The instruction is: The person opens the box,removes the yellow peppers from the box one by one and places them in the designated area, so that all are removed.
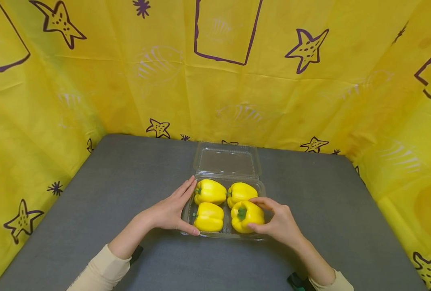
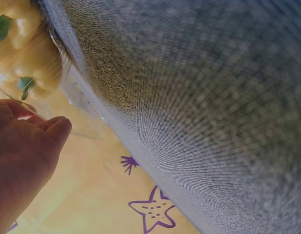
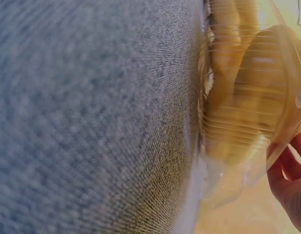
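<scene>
A clear plastic clamshell container lies on the table with its lid folded back. Inside sit yellow bell peppers with green stems: back left, back right and front left. My right hand grips another yellow bell pepper at the front right, thumb in front and fingers behind. It sits in or just above its compartment; I cannot tell which. Along the container's left side rests my left hand, fingers straight, thumb at the front corner. In the left wrist view that hand touches the clear rim.
The grey table extends around the container on every side. Yellow cloth with starfish and fish drawings hangs behind it and along both sides. A dark strap shows near my right wrist.
</scene>
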A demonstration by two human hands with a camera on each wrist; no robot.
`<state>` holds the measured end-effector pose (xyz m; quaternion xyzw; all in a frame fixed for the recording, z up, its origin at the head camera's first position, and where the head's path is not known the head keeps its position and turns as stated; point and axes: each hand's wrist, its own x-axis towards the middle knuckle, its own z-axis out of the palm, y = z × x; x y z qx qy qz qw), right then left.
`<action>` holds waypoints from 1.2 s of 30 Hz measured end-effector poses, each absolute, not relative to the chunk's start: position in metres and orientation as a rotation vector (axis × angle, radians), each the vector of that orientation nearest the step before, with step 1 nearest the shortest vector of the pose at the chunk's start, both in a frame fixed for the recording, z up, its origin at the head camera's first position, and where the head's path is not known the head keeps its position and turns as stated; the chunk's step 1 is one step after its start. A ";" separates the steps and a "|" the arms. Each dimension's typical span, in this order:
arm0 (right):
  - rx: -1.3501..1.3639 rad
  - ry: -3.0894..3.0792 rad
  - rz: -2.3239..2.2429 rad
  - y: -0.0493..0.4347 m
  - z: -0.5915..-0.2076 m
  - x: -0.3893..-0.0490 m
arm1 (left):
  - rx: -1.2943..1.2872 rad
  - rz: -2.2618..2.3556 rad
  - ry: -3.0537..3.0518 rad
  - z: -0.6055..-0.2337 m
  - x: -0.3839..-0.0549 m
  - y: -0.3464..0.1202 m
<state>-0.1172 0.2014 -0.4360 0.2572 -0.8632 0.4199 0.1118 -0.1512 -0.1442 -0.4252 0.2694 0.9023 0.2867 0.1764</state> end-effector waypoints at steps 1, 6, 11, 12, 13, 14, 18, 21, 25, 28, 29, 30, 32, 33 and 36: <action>0.747 -2.532 1.243 0.202 -0.436 -0.117 | 0.764 0.811 2.554 -0.425 -0.151 -0.144; 0.674 -2.541 1.335 0.203 -0.435 -0.117 | 0.769 0.811 2.553 -0.425 -0.151 -0.144; 0.600 -2.531 1.471 0.205 -0.433 -0.118 | 0.769 0.816 2.553 -0.425 -0.151 -0.145; 0.585 -2.524 1.506 0.205 -0.432 -0.118 | 0.768 0.816 2.554 -0.425 -0.151 -0.145; 0.569 -2.515 1.548 0.205 -0.431 -0.118 | 0.768 0.815 2.554 -0.425 -0.152 -0.145; 0.552 -2.503 1.592 0.205 -0.431 -0.118 | 0.768 0.813 2.555 -0.425 -0.152 -0.144; 0.505 -2.441 1.747 0.205 -0.428 -0.119 | 0.766 0.810 2.553 -0.425 -0.152 -0.144; 0.463 -2.407 1.832 0.206 -0.428 -0.120 | 0.763 0.810 2.552 -0.425 -0.151 -0.144; 0.363 -2.387 1.910 0.206 -0.426 -0.121 | 0.766 0.809 2.554 -0.424 -0.151 -0.144; 0.301 -2.352 1.964 0.205 -0.425 -0.121 | 0.771 0.810 2.554 -0.425 -0.152 -0.144; 0.291 -2.336 1.978 0.205 -0.424 -0.121 | 0.773 0.810 2.555 -0.425 -0.152 -0.144; 0.283 -2.321 1.990 0.205 -0.424 -0.121 | 0.773 0.810 2.554 -0.425 -0.152 -0.144; 0.265 -2.298 2.005 0.204 -0.423 -0.122 | 0.772 0.810 2.555 -0.425 -0.152 -0.144; 0.254 -2.286 2.013 0.204 -0.422 -0.122 | 0.773 0.810 2.555 -0.426 -0.152 -0.144; 0.215 -2.250 2.038 0.203 -0.421 -0.123 | 0.772 0.810 2.555 -0.426 -0.152 -0.145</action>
